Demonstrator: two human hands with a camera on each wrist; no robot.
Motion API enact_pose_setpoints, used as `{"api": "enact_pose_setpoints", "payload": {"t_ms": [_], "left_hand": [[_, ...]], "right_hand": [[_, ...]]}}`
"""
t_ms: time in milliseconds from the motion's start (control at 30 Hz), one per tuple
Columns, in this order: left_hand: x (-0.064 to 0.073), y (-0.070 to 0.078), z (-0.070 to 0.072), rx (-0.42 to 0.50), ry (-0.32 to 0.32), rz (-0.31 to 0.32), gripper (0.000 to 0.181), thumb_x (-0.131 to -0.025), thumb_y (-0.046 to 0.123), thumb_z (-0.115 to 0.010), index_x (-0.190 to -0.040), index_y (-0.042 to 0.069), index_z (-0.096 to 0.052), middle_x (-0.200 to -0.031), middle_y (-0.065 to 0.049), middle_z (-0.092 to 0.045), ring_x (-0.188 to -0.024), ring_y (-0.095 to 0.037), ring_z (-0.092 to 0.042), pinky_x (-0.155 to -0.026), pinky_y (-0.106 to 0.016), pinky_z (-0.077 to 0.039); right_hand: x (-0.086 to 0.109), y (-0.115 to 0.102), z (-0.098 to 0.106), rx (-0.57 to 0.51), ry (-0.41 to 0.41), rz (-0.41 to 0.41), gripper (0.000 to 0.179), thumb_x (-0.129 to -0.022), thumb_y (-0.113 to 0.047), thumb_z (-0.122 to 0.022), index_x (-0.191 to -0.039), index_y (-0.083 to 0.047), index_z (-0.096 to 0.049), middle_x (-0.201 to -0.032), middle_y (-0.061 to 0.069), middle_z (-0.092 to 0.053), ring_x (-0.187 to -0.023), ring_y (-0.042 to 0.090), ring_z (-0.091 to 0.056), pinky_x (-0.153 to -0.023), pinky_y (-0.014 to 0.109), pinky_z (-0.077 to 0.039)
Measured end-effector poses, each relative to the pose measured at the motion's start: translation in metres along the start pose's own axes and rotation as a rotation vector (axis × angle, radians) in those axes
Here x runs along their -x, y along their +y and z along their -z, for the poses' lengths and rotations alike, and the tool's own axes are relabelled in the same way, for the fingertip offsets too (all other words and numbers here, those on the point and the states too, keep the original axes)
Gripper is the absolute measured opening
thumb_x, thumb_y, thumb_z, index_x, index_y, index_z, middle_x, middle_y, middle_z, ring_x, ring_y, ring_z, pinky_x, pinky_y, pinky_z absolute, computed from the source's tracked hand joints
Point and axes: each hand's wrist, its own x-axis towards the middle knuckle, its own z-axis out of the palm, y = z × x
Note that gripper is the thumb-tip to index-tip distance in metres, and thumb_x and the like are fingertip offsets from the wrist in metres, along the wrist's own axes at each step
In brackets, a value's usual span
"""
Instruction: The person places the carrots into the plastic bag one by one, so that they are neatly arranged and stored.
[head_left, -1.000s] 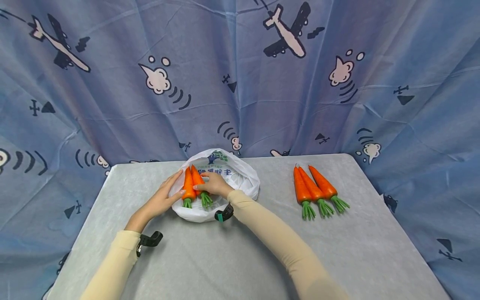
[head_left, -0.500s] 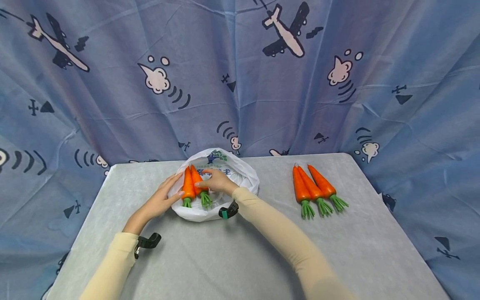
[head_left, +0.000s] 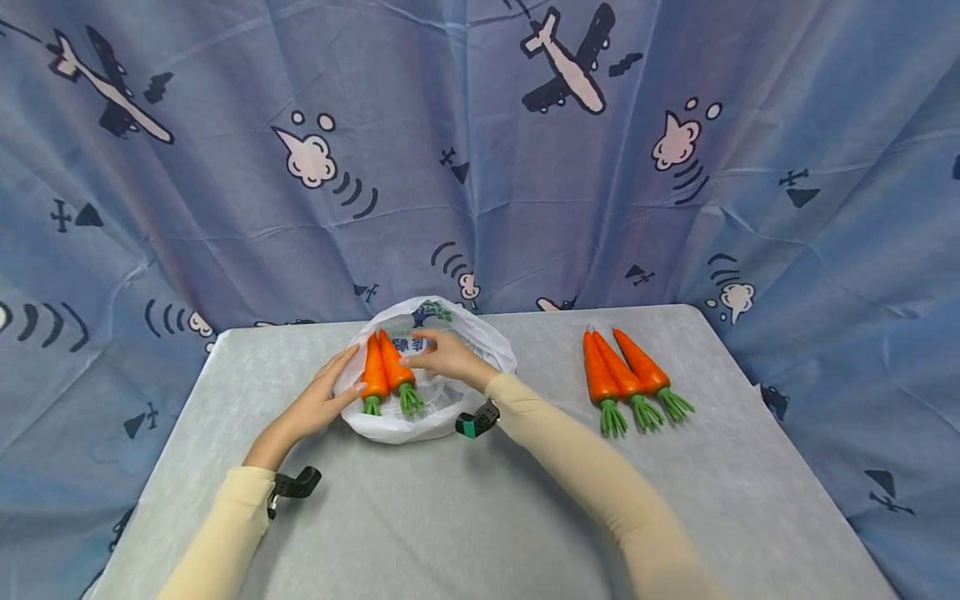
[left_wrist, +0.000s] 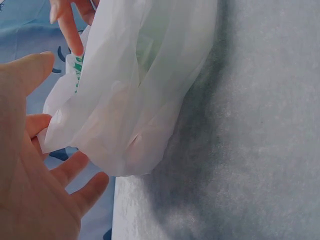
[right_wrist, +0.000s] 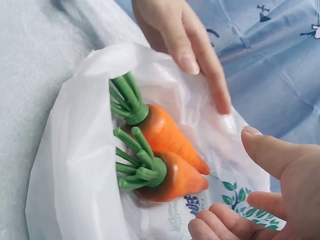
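Looking down, we see a white plastic bag (head_left: 504, 354) on the grey worktop (head_left: 757, 500), its mouth spread wide. Inside, side by side, lie a left carrot (head_left: 375, 377) & a right carrot (head_left: 395, 364), both orange, green tops toward us, tips toward the far side. The L hand (head_left: 320, 406) is at the bag's left side, fingers straight & spread, gripping nothing; in the L wrist view the bag's edge runs btwn thumb & fingers. Its thumb tip is right by the left carrot; we can't tell if they touch. The R hand (head_left: 452, 358) is over the bag, just right of the right carrot, thumb & fingers wide apart, holding nothing. In the R wrist view we get a green-leaf tree print (right_wrist: 245, 206) on the bag's inner wall. Well apart, on the worktop's right side, 3 more carrots (head_left: 620, 367) lie close together, tops nearer us too. Behind hangs a blue curtain (head_left: 480, 183) w/ plane pics.
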Motion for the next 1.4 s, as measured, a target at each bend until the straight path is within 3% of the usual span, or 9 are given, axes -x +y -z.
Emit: {"api": "enact_pose_setpoints", "payload": {"t_ms": [200, 400, 667, 900, 1000, 1233, 1400], "left_hand": [[0.000, 0.000, 0.000, 0.000, -0.003, 0.006, 0.074, -0.100, 0.036, -0.057, -0.160, 0.019, -0.018, -0.165, -0.020, -0.017, -0.150, -0.048, -0.016, -0.116, -0.071, -0.017], [0.000, 0.000, 0.000, -0.001, -0.004, 0.010, 0.074, -0.100, 0.036, -0.057, -0.160, 0.019, -0.018, -0.165, -0.020, -0.016, -0.151, -0.047, -0.015, -0.117, -0.071, -0.017], [0.000, 0.000, 0.001, -0.002, -0.009, 0.020, 0.074, -0.100, 0.037, -0.057, -0.160, 0.019, -0.018, -0.165, -0.020, -0.016, -0.151, -0.047, -0.015, -0.116, -0.071, -0.017], [0.001, 0.003, 0.002, -0.005, -0.012, 0.026, 0.075, -0.100, 0.039, -0.056, -0.160, 0.020, -0.016, -0.165, -0.020, -0.016, -0.151, -0.047, -0.015, -0.116, -0.072, -0.017], [0.001, 0.003, 0.002, -0.001, -0.011, 0.020, 0.075, -0.100, 0.038, -0.056, -0.160, 0.020, -0.016, -0.165, -0.020, -0.015, -0.151, -0.047, -0.015, -0.117, -0.071, -0.017], [0.001, 0.003, 0.003, -0.004, -0.008, 0.020, 0.075, -0.100, 0.037, -0.056, -0.160, 0.019, -0.016, -0.165, -0.020, -0.016, -0.151, -0.047, -0.017, -0.117, -0.070, -0.018], [0.001, 0.004, 0.003, -0.004, -0.012, 0.030, 0.075, -0.100, 0.037, -0.056, -0.160, 0.019, -0.016, -0.165, -0.021, -0.016, -0.151, -0.047, -0.016, -0.117, -0.071, -0.017]], "right_hand": [[0.015, 0.002, 0.012, 0.007, 0.009, 0.030, 0.069, -0.087, -0.033, -0.076, -0.147, -0.014, -0.048, -0.103, 0.012, -0.065, -0.087, 0.016, -0.060, -0.082, 0.035, -0.061], [0.033, 0.004, 0.029, -0.002, 0.015, 0.056, 0.069, -0.088, -0.035, -0.075, -0.148, -0.016, -0.047, -0.105, 0.012, -0.066, -0.096, 0.027, -0.064, -0.090, 0.045, -0.058], [0.059, 0.014, 0.056, -0.043, 0.042, 0.038, 0.066, -0.089, -0.033, -0.074, -0.148, -0.021, -0.047, -0.108, 0.011, -0.066, -0.095, 0.023, -0.063, -0.094, 0.050, -0.055], [0.079, 0.030, 0.080, 0.013, 0.094, 0.051, 0.068, -0.090, -0.031, -0.073, -0.149, -0.013, -0.045, -0.109, 0.012, -0.067, -0.092, 0.017, -0.061, -0.081, 0.032, -0.054], [0.088, 0.039, 0.089, 0.003, 0.104, 0.032, 0.068, -0.091, -0.031, -0.072, -0.150, -0.013, -0.044, -0.111, 0.013, -0.067, -0.093, 0.016, -0.062, -0.081, 0.030, -0.054], [0.105, 0.066, 0.107, -0.060, 0.145, -0.022, 0.066, -0.092, -0.031, -0.070, -0.150, -0.016, -0.043, -0.117, 0.018, -0.065, -0.103, 0.026, -0.063, -0.097, 0.048, -0.055], [0.116, 0.089, 0.120, -0.035, 0.187, -0.071, 0.068, -0.092, -0.034, -0.070, -0.152, -0.017, -0.041, -0.119, 0.018, -0.064, -0.106, 0.033, -0.063, -0.098, 0.051, -0.054]]}}
